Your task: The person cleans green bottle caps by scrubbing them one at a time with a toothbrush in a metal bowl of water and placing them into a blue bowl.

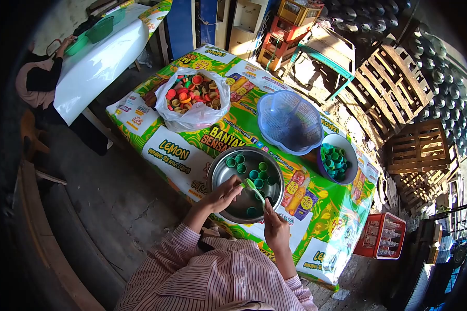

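Over a round steel basin (217,173), my left hand (227,194) is closed in a pinch on a small light-green piece at its fingertips. My right hand (275,226) grips the handle of a light-green brush-like tool (254,187), whose head is close beside the left fingertips. Inside the basin lie several small green cups (240,159). To the right, a bowl (346,143) holds more green cups (334,161). Behind the basin rests an empty blue plastic basket (290,116). A white plastic bag (194,118) at the left is full of red, orange and yellowish cups (193,92).
A patterned cover (316,233) lies over the table. A red crate (366,236) stands on the floor at the right. Wooden pallets (394,83) and stacked crates (285,39) stand behind. Another person (39,78) is beside a white table (93,67) at the upper left.
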Demonstrator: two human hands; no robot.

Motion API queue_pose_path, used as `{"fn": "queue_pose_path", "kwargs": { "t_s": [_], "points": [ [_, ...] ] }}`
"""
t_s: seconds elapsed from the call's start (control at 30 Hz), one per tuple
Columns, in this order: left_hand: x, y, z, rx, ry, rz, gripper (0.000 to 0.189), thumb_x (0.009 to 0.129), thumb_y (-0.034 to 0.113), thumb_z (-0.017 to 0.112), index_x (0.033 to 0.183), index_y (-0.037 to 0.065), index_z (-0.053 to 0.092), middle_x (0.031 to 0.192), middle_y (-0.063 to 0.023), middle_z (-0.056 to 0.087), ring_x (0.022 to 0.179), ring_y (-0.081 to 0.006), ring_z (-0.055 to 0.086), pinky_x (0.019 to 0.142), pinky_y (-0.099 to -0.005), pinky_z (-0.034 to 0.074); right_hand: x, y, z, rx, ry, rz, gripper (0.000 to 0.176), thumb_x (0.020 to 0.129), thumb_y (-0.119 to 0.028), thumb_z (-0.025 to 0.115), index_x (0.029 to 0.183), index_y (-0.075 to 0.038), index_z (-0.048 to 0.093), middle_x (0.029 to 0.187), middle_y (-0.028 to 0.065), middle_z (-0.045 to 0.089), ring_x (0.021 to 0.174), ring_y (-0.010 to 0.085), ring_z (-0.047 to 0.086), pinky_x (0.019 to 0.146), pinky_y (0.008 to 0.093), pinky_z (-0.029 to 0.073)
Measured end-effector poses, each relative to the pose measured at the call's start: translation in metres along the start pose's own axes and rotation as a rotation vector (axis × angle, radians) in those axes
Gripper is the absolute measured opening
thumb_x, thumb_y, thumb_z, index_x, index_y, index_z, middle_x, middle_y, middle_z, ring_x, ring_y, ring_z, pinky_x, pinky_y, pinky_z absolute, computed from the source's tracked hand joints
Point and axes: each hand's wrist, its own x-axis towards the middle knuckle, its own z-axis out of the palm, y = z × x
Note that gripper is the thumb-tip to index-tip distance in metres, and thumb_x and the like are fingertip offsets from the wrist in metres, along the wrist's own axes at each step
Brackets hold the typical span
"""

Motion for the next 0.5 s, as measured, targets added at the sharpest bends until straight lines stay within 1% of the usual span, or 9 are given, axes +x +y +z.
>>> {"fn": "queue_pose_path", "kwargs": {
  "t_s": [0.07, 0.13, 0.17, 0.27, 0.3, 0.33, 0.4, 0.43, 0.5],
  "points": [
    [0.0, -0.008, 0.002, -0.027, -0.007, 0.033, 0.027, 0.089, 0.017, 0.053, 0.107, 0.004, 0.037, 0.084, -0.0067, 0.053, 0.067, -0.0114, 0.052, 0.059, -0.0247, 0.044, -0.003, -0.001, -0.002, -0.012, -0.013, 0.01, 0.044, 0.084, -0.009, 0.056, 0.126, -0.02, 0.049, 0.069, 0.0114, 0.061, 0.055, 0.0254, 0.061, 0.049, 0.0348, 0.046],
    [-0.002, 0.007, 0.004, 0.198, 0.093, 0.101, 0.032, 0.087, 0.018, 0.057, 0.107, 0.004, 0.037, 0.089, -0.0076, 0.052, 0.073, -0.0123, 0.054, 0.06, -0.0256, 0.045, 0.0, -0.006, -0.01, -0.031, -0.052, 0.102, 0.041, 0.084, -0.002, 0.054, 0.124, -0.011, 0.051, 0.081, 0.0188, 0.063, 0.073, 0.0288, 0.065, 0.058, 0.0322, 0.048],
    [-0.002, 0.012, 0.008, 0.176, 0.22, 0.264, 0.036, 0.082, 0.017, 0.064, 0.106, 0.003, 0.04, 0.091, -0.0076, 0.053, 0.075, -0.0132, 0.055, 0.061, -0.0253, 0.046, 0.0, -0.003, -0.01, -0.056, -0.045, 0.102, 0.043, 0.084, -0.002, 0.054, 0.125, -0.013, 0.05, 0.082, 0.0179, 0.063, 0.072, 0.0305, 0.065, 0.058, 0.0332, 0.048],
    [-0.001, 0.013, 0.0, 0.273, 0.154, 0.273, 0.037, 0.077, 0.016, 0.069, 0.103, 0.002, 0.045, 0.094, -0.0069, 0.055, 0.078, -0.0147, 0.056, 0.061, -0.0243, 0.046, -0.001, -0.006, -0.016, -0.071, -0.025, 0.076, 0.045, 0.083, -0.002, 0.055, 0.126, -0.014, 0.049, 0.082, 0.0171, 0.063, 0.069, 0.03, 0.064, 0.057, 0.0339, 0.048],
    [0.001, 0.012, -0.001, 0.25, 0.158, 0.324, 0.037, 0.073, 0.014, 0.072, 0.1, 0.002, 0.049, 0.096, -0.0063, 0.056, 0.079, -0.0155, 0.057, 0.061, -0.0241, 0.047, -0.001, -0.009, -0.017, -0.07, -0.029, 0.065, 0.046, 0.082, -0.002, 0.056, 0.125, -0.015, 0.05, 0.081, 0.0171, 0.063, 0.068, 0.03, 0.064, 0.056, 0.0341, 0.048],
    [0.001, 0.011, -0.001, 0.25, 0.156, 0.325, 0.037, 0.073, 0.014, 0.072, 0.1, 0.002, 0.049, 0.096, -0.0063, 0.056, 0.079, -0.0155, 0.057, 0.061, -0.0241, 0.047, -0.002, -0.007, -0.015, -0.071, -0.027, 0.066, 0.046, 0.082, -0.002, 0.056, 0.125, -0.015, 0.05, 0.081, 0.0171, 0.063, 0.068, 0.03, 0.064, 0.056, 0.0341, 0.048],
    [0.002, 0.01, -0.002, 0.21, 0.15, 0.322, 0.039, 0.071, 0.013, 0.074, 0.099, 0.002, 0.05, 0.097, -0.0063, 0.056, 0.083, -0.0155, 0.057, 0.062, -0.0249, 0.048, -0.003, 0.001, -0.009, -0.157, -0.115, -0.042, 0.048, 0.081, -0.006, 0.057, 0.125, -0.024, 0.051, 0.073, 0.0083, 0.062, 0.059, 0.0241, 0.062, 0.05, 0.0354, 0.047],
    [0.003, 0.009, -0.002, 0.227, 0.171, 0.374, 0.039, 0.071, 0.011, 0.074, 0.101, 0.003, 0.05, 0.098, -0.0055, 0.056, 0.085, -0.0154, 0.058, 0.067, -0.0259, 0.05, -0.004, 0.004, -0.005, -0.104, -0.094, -0.035, 0.049, 0.081, -0.005, 0.057, 0.125, -0.023, 0.051, 0.07, 0.0078, 0.06, 0.057, 0.024, 0.06, 0.05, 0.0356, 0.046],
    [0.005, 0.004, 0.0, 0.131, 0.124, 0.338, 0.038, 0.072, 0.01, 0.073, 0.102, 0.002, 0.05, 0.099, -0.0057, 0.056, 0.087, -0.0154, 0.058, 0.07, -0.0265, 0.051, -0.004, 0.008, -0.002, -0.058, -0.074, -0.049, 0.049, 0.08, -0.005, 0.057, 0.126, -0.023, 0.05, 0.068, 0.0076, 0.059, 0.055, 0.024, 0.059, 0.049, 0.0358, 0.045]
  ]
}}
